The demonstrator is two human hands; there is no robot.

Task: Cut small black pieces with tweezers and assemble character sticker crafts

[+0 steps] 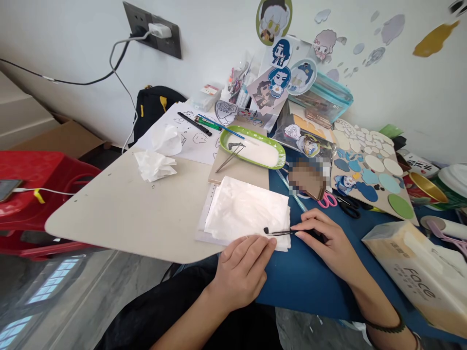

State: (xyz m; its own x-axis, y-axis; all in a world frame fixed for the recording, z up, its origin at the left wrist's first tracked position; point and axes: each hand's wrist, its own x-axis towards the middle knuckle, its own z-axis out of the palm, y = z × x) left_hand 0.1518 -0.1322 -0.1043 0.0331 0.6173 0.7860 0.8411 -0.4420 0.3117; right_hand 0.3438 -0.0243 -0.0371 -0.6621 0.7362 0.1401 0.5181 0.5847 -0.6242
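Observation:
A stack of white tissues (248, 206) lies on the table in front of me. My left hand (246, 267) rests at its front edge, fingers stretched out close together and lying flat. In my right hand (324, 240) a pair of dark-handled tweezers (282, 233) is pinched between thumb and fingers. The tweezers point left, low over the tissues. At their tip is a small black piece (266, 230); whether they grip it or only touch it I cannot tell. Behind the stack, another pair of tweezers (229, 158) leans on a green-rimmed dish (279, 158) holding something white.
Crumpled tissues (156, 165) lie to the left, beside a drawn sheet (199, 146) with pens. At right are pink scissors (328, 199), a board (408, 214) of coloured flat pieces and a tissue pack (412, 272). A red stool (44, 170) stands beyond the table's left edge.

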